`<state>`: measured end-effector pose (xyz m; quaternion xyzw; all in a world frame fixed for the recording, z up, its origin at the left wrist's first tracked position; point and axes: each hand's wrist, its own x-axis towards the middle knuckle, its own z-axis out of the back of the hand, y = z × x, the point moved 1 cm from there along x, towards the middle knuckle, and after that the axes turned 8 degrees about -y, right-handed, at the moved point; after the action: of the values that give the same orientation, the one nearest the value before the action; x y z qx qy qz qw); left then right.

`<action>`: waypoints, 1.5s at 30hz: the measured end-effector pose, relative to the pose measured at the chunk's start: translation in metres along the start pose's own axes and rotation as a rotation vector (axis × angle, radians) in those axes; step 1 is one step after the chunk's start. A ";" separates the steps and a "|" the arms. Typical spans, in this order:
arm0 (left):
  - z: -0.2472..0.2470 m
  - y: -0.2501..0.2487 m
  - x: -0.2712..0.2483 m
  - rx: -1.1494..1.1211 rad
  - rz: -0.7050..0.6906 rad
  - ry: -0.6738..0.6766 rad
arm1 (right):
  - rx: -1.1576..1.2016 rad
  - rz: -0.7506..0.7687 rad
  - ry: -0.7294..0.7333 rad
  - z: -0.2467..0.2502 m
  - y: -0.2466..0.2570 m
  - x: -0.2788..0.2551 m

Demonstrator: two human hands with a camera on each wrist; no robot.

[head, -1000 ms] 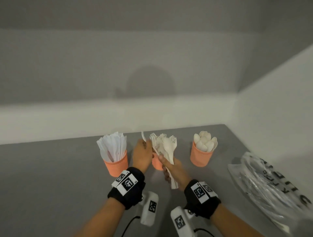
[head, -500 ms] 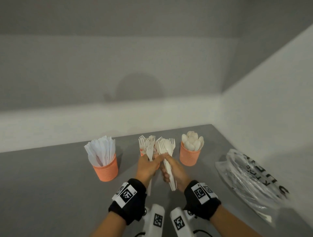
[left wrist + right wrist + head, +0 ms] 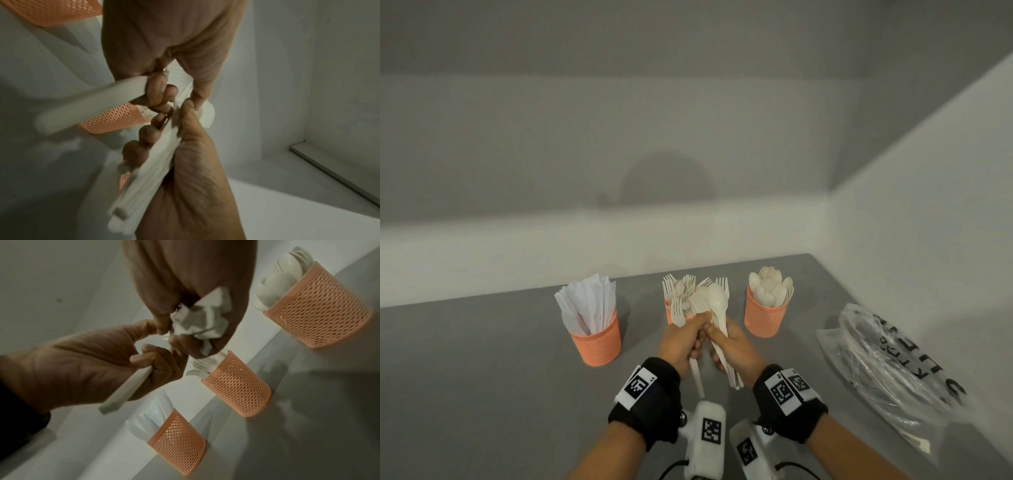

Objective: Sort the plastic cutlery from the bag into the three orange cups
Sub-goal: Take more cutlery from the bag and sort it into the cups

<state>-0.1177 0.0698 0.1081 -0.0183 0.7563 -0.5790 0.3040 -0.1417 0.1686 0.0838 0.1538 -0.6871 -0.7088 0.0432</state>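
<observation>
Three orange mesh cups stand in a row: knives [image 3: 596, 342] on the left, forks [image 3: 670, 317] in the middle, partly hidden by my hands, and spoons [image 3: 763, 317] on the right. My left hand [image 3: 681, 339] grips a single white fork [image 3: 677, 311], whose handle [image 3: 92, 104] sticks out below the fist. My right hand [image 3: 732, 346] holds a bundle of white cutlery [image 3: 717, 301] with a spoon on top. The two hands touch in front of the fork cup [image 3: 238, 389], and the left thumb lies against the bundle [image 3: 148, 175].
The clear printed bag [image 3: 887, 363] lies on the grey table [image 3: 482, 377] at the right, near the side wall, with more cutlery inside. A white wall runs just behind the cups.
My left hand has come back from beside the fork cup, still holding a fork, and now meets the right hand's bundle. The cups and bag have not moved.
</observation>
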 end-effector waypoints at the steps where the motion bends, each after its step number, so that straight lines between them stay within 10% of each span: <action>1: 0.000 0.000 0.000 -0.009 0.019 -0.001 | -0.009 0.004 0.010 0.000 0.000 0.000; 10: -0.003 -0.003 -0.002 -0.010 -0.015 -0.023 | -0.177 0.011 0.083 0.002 0.009 0.001; 29: 0.002 -0.019 -0.009 -0.035 -0.065 0.012 | 0.294 -0.282 0.215 0.009 0.021 -0.008; 45: -0.021 0.000 -0.010 -0.054 -0.235 -0.150 | -0.034 0.266 -0.239 0.007 0.004 0.001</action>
<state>-0.1192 0.0916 0.1151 -0.1584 0.7394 -0.5870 0.2892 -0.1451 0.1748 0.0881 -0.0245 -0.6895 -0.7216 0.0569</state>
